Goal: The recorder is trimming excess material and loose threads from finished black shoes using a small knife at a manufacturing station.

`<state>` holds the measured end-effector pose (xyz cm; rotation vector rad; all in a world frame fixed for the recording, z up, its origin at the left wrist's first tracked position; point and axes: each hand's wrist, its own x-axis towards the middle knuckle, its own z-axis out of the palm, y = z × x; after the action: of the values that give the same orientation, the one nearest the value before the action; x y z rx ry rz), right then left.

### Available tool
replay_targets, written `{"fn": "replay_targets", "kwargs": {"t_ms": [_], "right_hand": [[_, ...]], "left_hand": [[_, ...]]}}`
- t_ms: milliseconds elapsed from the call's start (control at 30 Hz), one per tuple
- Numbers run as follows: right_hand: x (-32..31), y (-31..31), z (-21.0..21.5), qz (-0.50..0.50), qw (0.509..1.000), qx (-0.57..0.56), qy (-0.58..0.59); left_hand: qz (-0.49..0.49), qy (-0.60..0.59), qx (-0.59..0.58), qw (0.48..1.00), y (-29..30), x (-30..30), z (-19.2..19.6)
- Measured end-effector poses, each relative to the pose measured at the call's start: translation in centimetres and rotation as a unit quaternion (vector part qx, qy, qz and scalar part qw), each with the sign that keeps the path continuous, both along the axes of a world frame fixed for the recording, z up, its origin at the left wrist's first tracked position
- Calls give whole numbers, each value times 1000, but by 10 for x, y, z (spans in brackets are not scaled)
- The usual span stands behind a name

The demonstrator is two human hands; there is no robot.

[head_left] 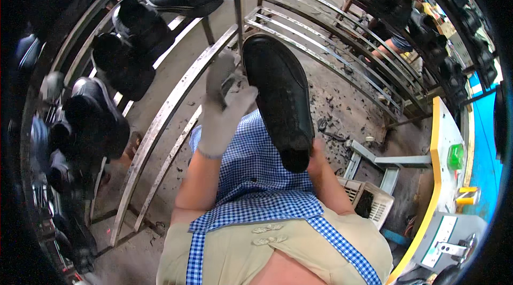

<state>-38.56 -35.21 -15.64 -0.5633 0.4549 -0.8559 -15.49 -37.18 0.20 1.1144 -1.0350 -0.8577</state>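
Observation:
A black shoe (278,92) is held up in front of me, its dark sole facing the camera, toe pointing away and heel towards me. My right hand (317,157) is bare and grips the shoe near the heel from behind; most of its fingers are hidden by the shoe. Just left of the shoe is my left hand (223,116) in a pale grey glove, slightly blurred. Its fingers and thumb are spread, with the thumb tip near the sole's edge. Whether that thumb touches the shoe I cannot tell.
Metal racks (176,92) with several black shoes (125,50) curve along the left; another rack (326,44) stands ahead. Dark scraps litter the floor (331,103). At right are a yellow-edged table (435,178) with a green container (455,157) and a pale plastic basket (380,197).

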Motion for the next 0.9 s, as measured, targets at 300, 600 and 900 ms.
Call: {"fn": "replay_targets", "kwargs": {"t_ms": [300,600,900], "right_hand": [[2,-37,3,-6,953,-96,289],[6,-54,149,-137,772,-546,295],[1,-47,172,-96,695,-625,343]], "left_hand": [[-68,54,14,996,0,16,-1],[-162,-150,67,973,8,10,6],[-205,-160,83,962,19,1,17]]}}
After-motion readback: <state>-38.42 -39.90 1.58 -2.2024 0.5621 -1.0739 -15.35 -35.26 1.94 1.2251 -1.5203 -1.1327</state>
